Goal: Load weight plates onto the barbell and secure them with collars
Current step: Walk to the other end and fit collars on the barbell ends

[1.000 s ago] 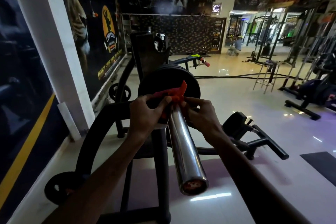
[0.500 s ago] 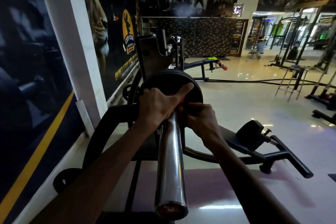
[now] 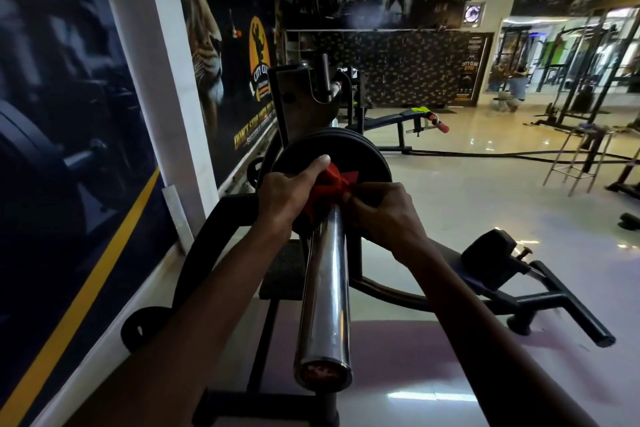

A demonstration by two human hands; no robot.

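The chrome barbell sleeve (image 3: 325,291) points toward me from a black rack. Black weight plates (image 3: 360,156) sit on it, stacked tight at the far end of the sleeve. A red collar (image 3: 329,184) sits on the sleeve right against the outer plate. My left hand (image 3: 287,196) grips the collar's left side, with the thumb pressed on the plate face. My right hand (image 3: 381,208) pinches the collar's right side with curled fingers. The collar's lower half is hidden by both hands.
A black rack frame (image 3: 221,218) curves below the bar on the left, beside the wall poster (image 3: 69,149). A padded bench arm (image 3: 498,253) and floor bars lie at the right. A stool (image 3: 575,156) and cable machines stand farther back on the glossy floor.
My left hand has shifted back off the collar's top, so the red collar shows again against the plate. The view has drifted slightly left and closer.
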